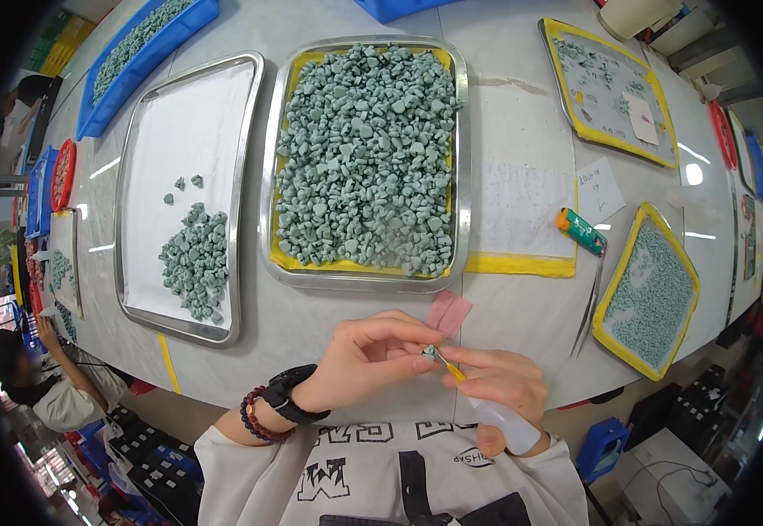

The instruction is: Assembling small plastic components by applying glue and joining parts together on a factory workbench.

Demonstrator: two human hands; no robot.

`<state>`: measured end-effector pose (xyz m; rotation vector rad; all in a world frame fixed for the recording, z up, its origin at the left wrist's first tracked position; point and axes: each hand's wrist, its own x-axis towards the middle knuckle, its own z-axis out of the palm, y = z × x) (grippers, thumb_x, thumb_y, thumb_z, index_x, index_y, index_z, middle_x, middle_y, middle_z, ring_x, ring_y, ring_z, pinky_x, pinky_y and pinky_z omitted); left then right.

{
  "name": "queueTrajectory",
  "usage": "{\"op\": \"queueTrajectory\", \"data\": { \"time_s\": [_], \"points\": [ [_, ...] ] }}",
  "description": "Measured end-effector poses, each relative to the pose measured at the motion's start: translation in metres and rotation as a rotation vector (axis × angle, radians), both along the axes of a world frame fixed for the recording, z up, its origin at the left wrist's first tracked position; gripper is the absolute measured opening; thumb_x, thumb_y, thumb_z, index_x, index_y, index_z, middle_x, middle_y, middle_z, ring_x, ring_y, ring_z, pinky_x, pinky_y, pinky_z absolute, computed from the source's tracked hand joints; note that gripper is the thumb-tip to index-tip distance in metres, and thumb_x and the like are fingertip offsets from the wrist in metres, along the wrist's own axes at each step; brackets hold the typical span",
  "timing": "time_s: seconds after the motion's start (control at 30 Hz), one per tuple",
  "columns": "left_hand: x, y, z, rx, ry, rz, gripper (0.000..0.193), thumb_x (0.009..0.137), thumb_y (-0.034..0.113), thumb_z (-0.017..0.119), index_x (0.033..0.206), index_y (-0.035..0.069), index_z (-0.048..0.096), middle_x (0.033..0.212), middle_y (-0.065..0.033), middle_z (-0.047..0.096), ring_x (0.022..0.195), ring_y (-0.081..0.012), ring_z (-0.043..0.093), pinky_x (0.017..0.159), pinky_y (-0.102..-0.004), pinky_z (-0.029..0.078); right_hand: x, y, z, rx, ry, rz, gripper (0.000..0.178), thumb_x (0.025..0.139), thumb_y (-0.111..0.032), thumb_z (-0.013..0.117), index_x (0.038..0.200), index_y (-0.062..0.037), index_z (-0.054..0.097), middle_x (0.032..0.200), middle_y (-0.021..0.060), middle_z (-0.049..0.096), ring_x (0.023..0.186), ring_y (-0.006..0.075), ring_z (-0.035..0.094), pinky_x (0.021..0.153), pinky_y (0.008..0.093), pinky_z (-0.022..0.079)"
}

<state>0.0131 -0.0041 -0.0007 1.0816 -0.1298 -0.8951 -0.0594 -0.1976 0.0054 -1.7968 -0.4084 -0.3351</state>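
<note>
My left hand (379, 355), fingers pinched, holds a small grey-green piece (429, 352) at its fingertips. A dark watch and a beaded bracelet circle that wrist. My right hand (502, 386) is closed around a whitish squeeze bottle (506, 424). Its yellow tip (455, 372) points at the piece, and a thin end seems to touch it. Just beyond the fingers a pink cloth scrap (448, 313) lies on the table. Farther off stands a metal tray (269, 202) heaped with similar grey-green pieces.
To the left, a white-lined metal tray (171, 131) holds a smaller heap. Blue bins (88, 118) stand at the far left. Rightward lie a green-orange tool (581, 231), tweezers (587, 307), paper sheets (521, 206) and yellow-rimmed trays (601, 320). Another person (70, 386) sits at left.
</note>
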Motion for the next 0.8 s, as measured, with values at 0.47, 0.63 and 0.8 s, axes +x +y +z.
{"op": "queueTrajectory", "data": {
  "time_s": [0.47,0.63,0.8],
  "points": [
    [-0.001,0.006,-0.007,0.014,0.011,0.009,0.029,0.081,-0.011,0.06,0.108,-0.004,0.061,0.108,-0.0116,0.059,0.091,-0.0147,0.063,0.08,-0.0248,0.051,0.002,-0.044,0.014,-0.786,0.102,-0.416,0.022,0.07,0.006,0.062,0.089,-0.0038,0.066,0.097,0.0104,0.062,0.095,0.0293,0.058,0.083,0.0379,0.045],
    [-0.002,0.0,-0.001,-0.003,0.019,-0.044,0.028,0.081,-0.011,0.059,0.108,-0.005,0.061,0.107,-0.0114,0.06,0.09,-0.0138,0.063,0.08,-0.0244,0.051,-0.03,-0.124,0.02,-0.787,0.18,-1.019,0.018,0.067,0.002,0.068,0.083,-0.0055,0.065,0.08,0.0059,0.058,0.081,0.0233,0.054,0.071,0.0341,0.042],
    [0.001,-0.001,0.005,0.037,0.038,-0.011,0.024,0.081,-0.009,0.06,0.104,-0.005,0.061,0.101,-0.0122,0.06,0.086,-0.0155,0.062,0.079,-0.029,0.054,-0.021,-0.139,0.004,-0.848,0.289,-0.915,0.011,0.07,0.005,0.066,0.079,-0.0001,0.063,0.076,0.0071,0.054,0.072,0.0201,0.052,0.065,0.03,0.042]
  ]
}}
